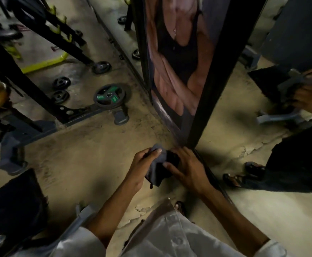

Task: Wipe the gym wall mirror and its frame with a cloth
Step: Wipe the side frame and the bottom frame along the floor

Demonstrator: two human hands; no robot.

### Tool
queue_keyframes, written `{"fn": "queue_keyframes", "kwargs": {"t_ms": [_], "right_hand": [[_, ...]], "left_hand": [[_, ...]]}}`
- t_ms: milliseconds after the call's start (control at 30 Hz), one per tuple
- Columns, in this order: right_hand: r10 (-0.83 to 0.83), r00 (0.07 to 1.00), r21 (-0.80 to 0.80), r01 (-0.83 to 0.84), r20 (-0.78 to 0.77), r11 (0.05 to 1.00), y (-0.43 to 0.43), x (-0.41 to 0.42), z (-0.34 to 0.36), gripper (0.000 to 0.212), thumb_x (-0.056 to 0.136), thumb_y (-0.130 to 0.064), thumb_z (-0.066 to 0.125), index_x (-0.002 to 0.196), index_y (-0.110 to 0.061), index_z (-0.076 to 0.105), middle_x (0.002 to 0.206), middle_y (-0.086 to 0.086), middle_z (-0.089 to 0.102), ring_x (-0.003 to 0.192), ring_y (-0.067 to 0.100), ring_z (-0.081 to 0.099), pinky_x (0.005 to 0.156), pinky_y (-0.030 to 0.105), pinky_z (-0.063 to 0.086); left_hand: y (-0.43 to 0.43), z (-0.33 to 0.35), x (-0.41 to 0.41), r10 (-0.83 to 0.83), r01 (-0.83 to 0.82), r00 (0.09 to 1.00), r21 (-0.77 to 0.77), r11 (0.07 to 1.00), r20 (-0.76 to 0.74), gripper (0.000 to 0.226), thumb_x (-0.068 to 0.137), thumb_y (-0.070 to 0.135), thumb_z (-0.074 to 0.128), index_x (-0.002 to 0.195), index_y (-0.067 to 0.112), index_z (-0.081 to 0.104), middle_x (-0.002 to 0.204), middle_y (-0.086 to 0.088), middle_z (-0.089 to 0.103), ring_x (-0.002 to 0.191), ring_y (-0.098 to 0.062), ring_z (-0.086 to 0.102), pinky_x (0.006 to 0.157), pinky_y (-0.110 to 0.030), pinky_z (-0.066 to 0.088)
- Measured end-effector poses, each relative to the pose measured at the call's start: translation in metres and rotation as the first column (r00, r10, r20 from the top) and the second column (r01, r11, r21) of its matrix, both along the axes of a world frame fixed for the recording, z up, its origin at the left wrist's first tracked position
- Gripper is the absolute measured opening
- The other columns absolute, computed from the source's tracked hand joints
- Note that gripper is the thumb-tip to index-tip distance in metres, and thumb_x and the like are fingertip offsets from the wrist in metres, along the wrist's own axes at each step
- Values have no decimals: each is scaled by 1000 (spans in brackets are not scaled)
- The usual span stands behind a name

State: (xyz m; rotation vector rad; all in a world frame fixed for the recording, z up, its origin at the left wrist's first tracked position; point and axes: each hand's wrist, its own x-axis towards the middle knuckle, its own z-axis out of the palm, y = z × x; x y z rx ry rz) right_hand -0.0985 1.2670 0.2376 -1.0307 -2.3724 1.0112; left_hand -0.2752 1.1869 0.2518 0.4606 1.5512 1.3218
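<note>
At the foot of the black mirror frame [214,75], left hand [144,165] and right hand [187,169] pinch a crumpled grey cloth [158,168] in curled fingers [170,166].

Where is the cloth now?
Head view, low centre: the left hand and right hand hold the cloth, near the foot of the black mirror frame.

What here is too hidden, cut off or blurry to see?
Head view:
cloth: mostly covered by the left hand and right hand.
mirror: top and right side cut off by picture edges.
poster: upper part cut off by top edge.
rack, upper left: blurred.
</note>
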Motion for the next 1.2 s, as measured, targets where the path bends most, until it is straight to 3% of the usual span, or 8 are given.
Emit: {"fn": "queue_keyframes", "kwargs": {"t_ms": [100, 200, 367, 567, 700, 833, 933, 1200], "right_hand": [[54, 994, -160, -68, -91, 985, 0, -3, -4, 51, 93, -64, 68, 132, -32, 60, 121, -20, 62, 106, 1, 60, 89, 22, 48], [50, 984, -140, -74, -170, 987, 10, -3, 2, 11, 98, -46, 69, 99, -43, 58, 88, -26, 64, 79, 0, 62, 70, 19, 43], [25, 973, -217, -76, -228, 973, 30, -5, 12, 24, 98, -21, 73, 85, -36, 60, 73, -16, 64, 66, 2, 61, 63, 19, 44], [-128, 907, -508, -105, -402, 855, 56, -24, 41, 4, 98, -14, 73, 98, -12, 70, 88, 2, 74, 83, 17, 72, 74, 31, 57], [-252, 838, -577, -88, -483, 812, 72, -46, 62, 32, 94, -22, 76, 117, -3, 68, 108, 22, 74, 99, 36, 73, 90, 48, 59], [-260, 836, -572, -77, -483, 816, 90, -74, 90, 20, 96, -12, 72, 115, -8, 72, 101, 15, 78, 90, 26, 75, 78, 32, 60], [-270, 832, -533, -35, -484, 846, 112, -100, 120, 18, 89, -11, 74, 105, -19, 76, 96, 8, 78, 89, 25, 74, 79, 36, 60], [-238, 789, -228, 127, -567, 965, 179, -148, 228, 32, 82, 7, 77, 110, 11, 62, 95, 25, 69, 86, 27, 69, 74, 40, 56]], "left_hand": [[4, 7, -5, -33, 33, 999, -13, 999, -35, 21, 97, 29, 76, 103, 9, 77, 94, -10, 80, 95, -26, 75, 87, -32, 59], [3, 12, -15, -114, 119, 989, 58, 991, -90, 13, 100, 7, 69, 111, 4, 74, 101, -12, 80, 97, -23, 76, 85, -27, 60], [13, 16, -27, -79, 129, 936, 126, 984, -344, 12, 94, 4, 77, 104, 0, 75, 110, -10, 77, 103, -15, 73, 88, -27, 58], [39, 35, -43, -125, 186, 951, 198, 962, -283, 29, 101, 14, 72, 108, -13, 61, 93, -16, 69, 86, -20, 70, 78, -27, 59], [66, 53, -61, -213, 233, 971, 218, 948, -112, 43, 92, 17, 80, 130, 8, 62, 112, -8, 78, 101, -25, 77, 81, -35, 64], [102, 77, -95, -303, 338, 938, 265, 903, -166, 33, 93, 11, 74, 125, 8, 69, 108, -10, 79, 100, -26, 76, 85, -34, 64], [137, 100, -131, -340, 426, 895, 323, 845, -289, 36, 88, 12, 78, 122, 2, 70, 109, -12, 78, 103, -26, 75, 91, -34, 62], [247, 201, -194, -364, 656, 712, 386, 648, -600, 22, 93, 13, 81, 106, 29, 75, 103, 2, 79, 103, -18, 75, 86, -35, 61]]}}
